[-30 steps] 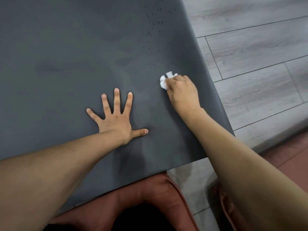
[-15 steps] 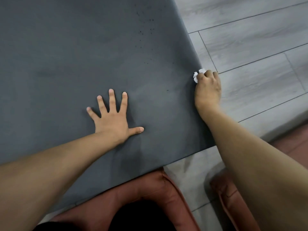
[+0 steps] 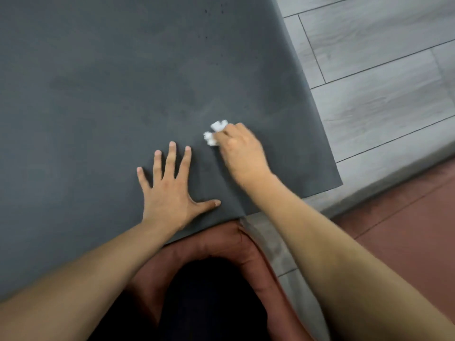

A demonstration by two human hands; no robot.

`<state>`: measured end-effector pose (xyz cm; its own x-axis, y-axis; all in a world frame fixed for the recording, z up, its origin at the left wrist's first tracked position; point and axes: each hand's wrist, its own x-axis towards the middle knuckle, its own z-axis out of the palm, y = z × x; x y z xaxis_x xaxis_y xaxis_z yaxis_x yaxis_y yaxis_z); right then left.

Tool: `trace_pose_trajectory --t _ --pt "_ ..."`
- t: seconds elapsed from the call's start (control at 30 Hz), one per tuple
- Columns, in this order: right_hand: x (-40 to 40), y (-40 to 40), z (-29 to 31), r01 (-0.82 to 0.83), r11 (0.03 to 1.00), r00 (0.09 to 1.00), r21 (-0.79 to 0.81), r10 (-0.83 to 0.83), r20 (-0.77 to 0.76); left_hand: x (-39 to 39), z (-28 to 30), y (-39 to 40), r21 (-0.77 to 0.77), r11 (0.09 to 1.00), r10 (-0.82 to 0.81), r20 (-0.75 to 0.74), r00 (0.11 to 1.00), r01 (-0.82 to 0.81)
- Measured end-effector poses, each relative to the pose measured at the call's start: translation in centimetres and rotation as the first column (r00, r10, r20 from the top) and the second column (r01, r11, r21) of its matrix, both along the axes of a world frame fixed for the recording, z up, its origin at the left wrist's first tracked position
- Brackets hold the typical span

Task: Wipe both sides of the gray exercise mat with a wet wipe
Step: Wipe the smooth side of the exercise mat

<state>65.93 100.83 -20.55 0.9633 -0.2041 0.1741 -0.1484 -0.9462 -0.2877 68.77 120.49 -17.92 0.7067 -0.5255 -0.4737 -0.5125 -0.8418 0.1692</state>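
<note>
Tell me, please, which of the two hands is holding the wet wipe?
The right hand grips the crumpled white wet wipe against the gray mat; the left hand lies flat with fingers spread, holding nothing.

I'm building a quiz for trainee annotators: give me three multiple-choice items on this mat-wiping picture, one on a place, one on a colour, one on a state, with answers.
1. Where does the crumpled white wet wipe lie?
A. on the dark gray exercise mat
B. on the gray wood-plank floor
C. on the reddish cushion

2. What colour is the floor beside the mat?
A. gray
B. green
C. black

3. How is the left hand?
A. gripping the wipe
B. flat on the mat, fingers spread
C. raised off the mat

Answers:
1 A, the right hand presses the wipe onto the mat.
2 A, the planks are pale gray.
3 B, the palm is down and the fingers are straight.
</note>
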Motion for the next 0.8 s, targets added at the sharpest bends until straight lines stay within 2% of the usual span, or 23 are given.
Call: trace_pose_trajectory --t 0.1,0.17,0.23,0.33,0.6,0.8 --pt "-2.6 -9.1 0.0 0.333 0.939 0.941 -0.085 -0.336 -0.032 0.0 -0.3 0.3 0.021 1.0 0.022 -0.015 1.0 -0.021" --pt "-4.5 -11.4 -0.4 0.437 0.896 0.897 -0.074 -0.44 -0.027 0.0 -0.4 0.0 0.043 0.999 0.03 -0.026 0.999 -0.029" --pt "-4.9 -10.7 -1.5 0.45 0.886 0.893 -0.115 -0.446 0.058 -0.1 -0.5 -0.3 0.072 0.997 0.037 -0.042 0.998 -0.034" --pt "-5.0 -10.2 -2.7 0.461 0.883 0.883 -0.088 -0.445 0.151 0.1 -0.8 -0.8 0.1 0.994 0.052 -0.073 0.996 -0.044" --pt "-4.3 -11.2 -3.0 0.467 0.884 0.867 -0.033 -0.45 0.213 0.9 -1.4 -1.5 0.083 0.995 0.07 -0.101 0.992 -0.062" --pt "-4.0 -11.2 -2.5 0.482 0.876 0.851 0.006 -0.469 0.235 1.1 -0.7 -1.8 0.124 0.991 0.062 -0.111 0.992 -0.048"
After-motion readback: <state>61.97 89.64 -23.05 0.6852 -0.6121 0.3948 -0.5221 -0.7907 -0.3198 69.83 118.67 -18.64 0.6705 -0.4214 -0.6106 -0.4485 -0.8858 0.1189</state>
